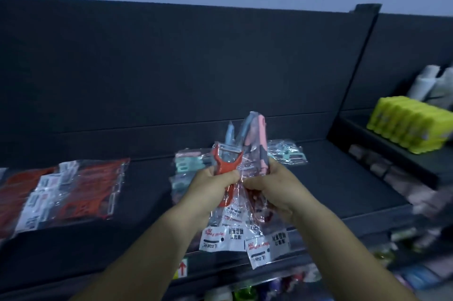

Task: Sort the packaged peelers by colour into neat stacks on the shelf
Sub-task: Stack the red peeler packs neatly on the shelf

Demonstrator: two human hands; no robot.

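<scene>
Nearest the camera, both hands hold a fanned bunch of packaged peelers above the front edge of the shelf (318,178). The left hand (215,185) has its fingers curled round the handle of a red peeler (226,166) in its clear bag, blade end up. The right hand (272,185) grips the rest of the bunch (255,139), where pink and pale blue handles stick upward; the white label ends hang down below the wrists.

The step in hand looks like pulling the red one free of the others. To do it well, the left hand should draw it sideways while the right keeps a firm pinch, since the slippery bags could slide out together.

Further back on the shelf, a red stack (68,188) lies to the left, somewhat spread and not yet neat. A mint and pink pile (186,166) sits behind the hands, and another pale pile (289,152) lies just right of it. The red peeler belongs on the left stack, laid square with label ends matching
</scene>
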